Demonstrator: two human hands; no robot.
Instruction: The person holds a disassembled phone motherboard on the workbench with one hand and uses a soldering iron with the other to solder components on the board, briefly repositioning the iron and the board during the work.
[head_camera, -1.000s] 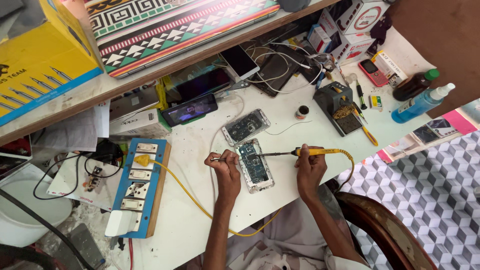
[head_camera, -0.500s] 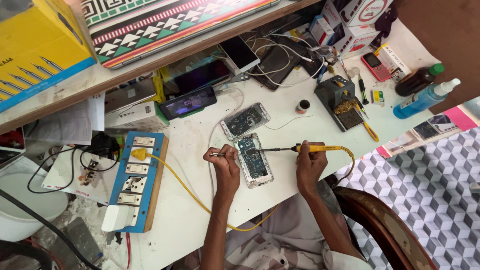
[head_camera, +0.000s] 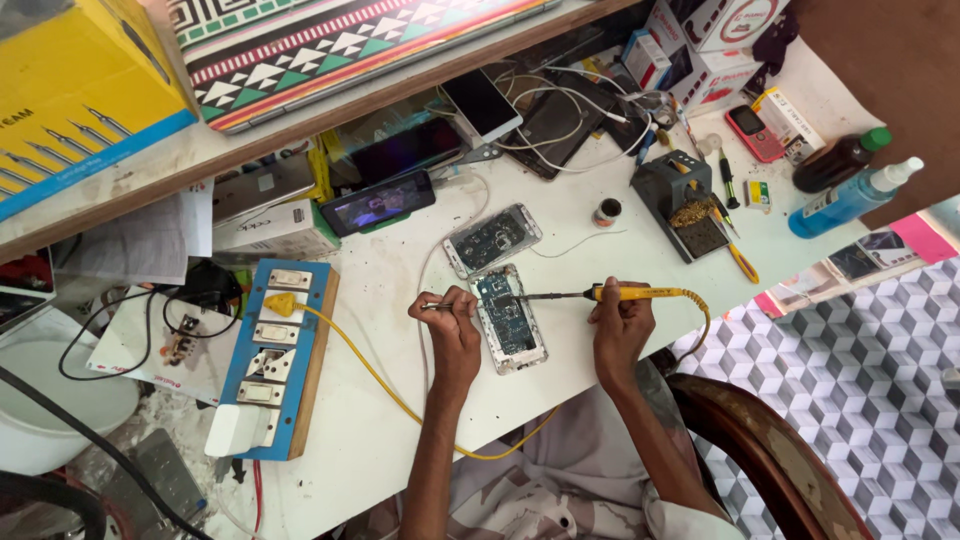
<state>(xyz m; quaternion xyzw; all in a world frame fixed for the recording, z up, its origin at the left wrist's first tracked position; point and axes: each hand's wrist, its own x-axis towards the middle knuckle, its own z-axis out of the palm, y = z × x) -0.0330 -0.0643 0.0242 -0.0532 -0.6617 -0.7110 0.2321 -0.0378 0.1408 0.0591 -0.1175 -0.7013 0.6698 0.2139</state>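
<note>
Two hands meet over an opened phone (head_camera: 508, 318), its circuit board bared, lying flat near the front edge of the bench (head_camera: 400, 430) about midway along it. The right hand (head_camera: 620, 325) is closed around the yellow handle of a soldering iron (head_camera: 610, 293), whose dark tip reaches the upper part of the board from the right. The left hand (head_camera: 455, 320) pinches a thin metal tool, probably tweezers (head_camera: 435, 306), with its end at the phone's left rim.

Good work here, as I judge it, calls for the heel of each hand resting on the bench, the tip touching only the one joint, and the tweezers steadying the part while the heat is on.

A second opened phone (head_camera: 492, 239) lies just behind the first, close enough to be nudged by the iron's shaft. The iron's yellow cord (head_camera: 400, 400) loops past the front edge and runs back to a blue switchboard (head_camera: 268, 360) toward the left end; any drag on it could pull the tip off target. At the right rear stand a dark iron stand (head_camera: 680, 200) with brass wool, a small solder tin (head_camera: 607, 211), a blue spray bottle (head_camera: 850, 200) and a brown bottle (head_camera: 838, 162). A dark phone with a lit screen (head_camera: 378, 205) leans at the back edge among tangled cables (head_camera: 570, 110). Beside the person's right elbow is a wooden chair (head_camera: 770, 460).
</note>
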